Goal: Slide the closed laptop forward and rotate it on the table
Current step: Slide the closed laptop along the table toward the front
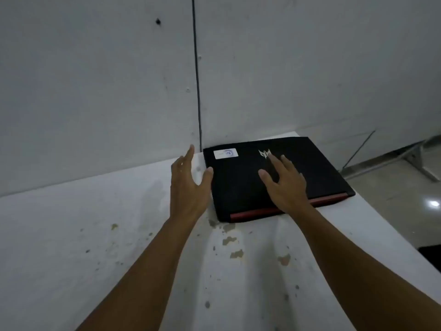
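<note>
Fingers (pixel 274 163) of right hand (pixel 284 185) spread flat on closed laptop (pixel 241 187); fingers of left hand (pixel 188 185) loose and extended, gripping nothing.

Largest first: grey wall (pixel 95 80) across the whole 12 o'clock half, with a dark vertical seam (pixel 196 68) running down to the table's far edge. White table (pixel 71 235) below, chipped and stained around 6 o'clock of the laptop. Black laptop with a red strip along its near edge, lying flat at the table's far corner, toward 1 o'clock from the forearms, turned slightly clockwise, back edge near the wall. Right palm pressed on the lid's middle, fingertips just short of the pale logo (pixel 265 153). Left hand upright just beside the laptop's 9 o'clock edge, thumb at that edge; actual contact unclear. White sticker (pixel 226 153) at the lid's 11 o'clock corner.
</note>
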Available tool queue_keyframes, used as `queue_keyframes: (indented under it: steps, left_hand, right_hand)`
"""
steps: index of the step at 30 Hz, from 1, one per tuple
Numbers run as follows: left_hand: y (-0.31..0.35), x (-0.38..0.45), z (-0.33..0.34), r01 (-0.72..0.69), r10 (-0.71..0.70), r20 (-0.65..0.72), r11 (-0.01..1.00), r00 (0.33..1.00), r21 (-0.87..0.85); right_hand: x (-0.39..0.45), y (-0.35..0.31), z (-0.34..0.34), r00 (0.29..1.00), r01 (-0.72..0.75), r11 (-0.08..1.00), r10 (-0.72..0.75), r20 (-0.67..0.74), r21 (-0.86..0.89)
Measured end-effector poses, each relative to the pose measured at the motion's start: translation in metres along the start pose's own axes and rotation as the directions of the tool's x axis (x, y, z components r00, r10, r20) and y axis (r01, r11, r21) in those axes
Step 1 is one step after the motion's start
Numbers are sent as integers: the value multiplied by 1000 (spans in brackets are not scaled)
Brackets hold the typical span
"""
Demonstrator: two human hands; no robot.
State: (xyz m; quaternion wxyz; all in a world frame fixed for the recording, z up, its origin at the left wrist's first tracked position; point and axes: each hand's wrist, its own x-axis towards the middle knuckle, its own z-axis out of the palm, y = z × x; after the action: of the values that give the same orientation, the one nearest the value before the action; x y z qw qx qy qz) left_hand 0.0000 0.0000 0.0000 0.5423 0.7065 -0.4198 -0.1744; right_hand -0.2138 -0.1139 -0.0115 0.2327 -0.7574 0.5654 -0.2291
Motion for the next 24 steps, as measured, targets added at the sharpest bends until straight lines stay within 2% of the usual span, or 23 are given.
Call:
queue_keyframes:
  steps: [1,3,6,8,11,18,21,24]
  left_hand:
    - [-6,-1,7,11,-12,39,1000,999,22]
    - [-18,-1,24,42,-68,149,984,986,171]
    - [-30,-9,54,27,-146,274,918,951,395]
    - [-36,-15,69,-24,-146,285,856,947,517]
    - [-37,-18,80,-17,-143,234,821,962,571]
    - [-11,-20,97,152,-344,173,739,923,657]
    - [-12,-26,103,142,-300,126,729,946,669]
    - [-19,-27,106,115,-225,78,730,971,674]
  right_hand:
    - [-2,7,6,1000,-22,994,24,14,-110]
    - [-3,23,18,999,-24,949,38,36,-315]
    - [-7,37,33,1000,16,894,-13,9,-447]
    - [-4,40,36,999,15,887,-27,-20,-461]
    - [-2,42,38,999,5,876,-22,-30,-482]
    - [2,48,28,1000,23,900,-30,-9,-434]
    - [9,68,7,999,-38,909,25,-36,-416]
    - [17,95,-18,983,-178,896,145,-112,-408]
